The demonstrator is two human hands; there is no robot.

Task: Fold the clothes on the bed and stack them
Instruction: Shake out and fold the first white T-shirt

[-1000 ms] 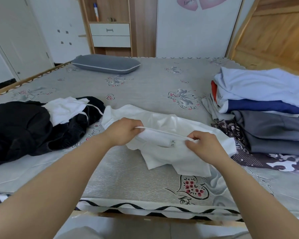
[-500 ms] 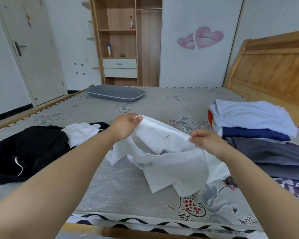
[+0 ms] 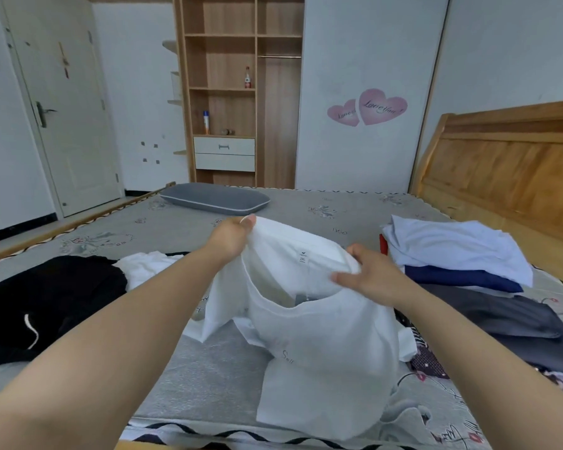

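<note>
Left hand (image 3: 231, 237) and right hand (image 3: 372, 276) each pinch the neckline of a white T-shirt (image 3: 319, 336) — held up at centre over the bed (image 3: 208, 362); folded stack (image 3: 462, 254) at 3 o'clock; black clothes (image 3: 43, 300) at 9.

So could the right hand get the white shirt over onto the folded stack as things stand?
Probably yes. The right hand grips the white shirt at its collar, the folded stack lies just to its right, and nothing stands between them. The left hand holds the collar too.

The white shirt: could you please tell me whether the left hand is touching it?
Touching. The head view shows the left hand pinching the white shirt at its collar edge.
</note>
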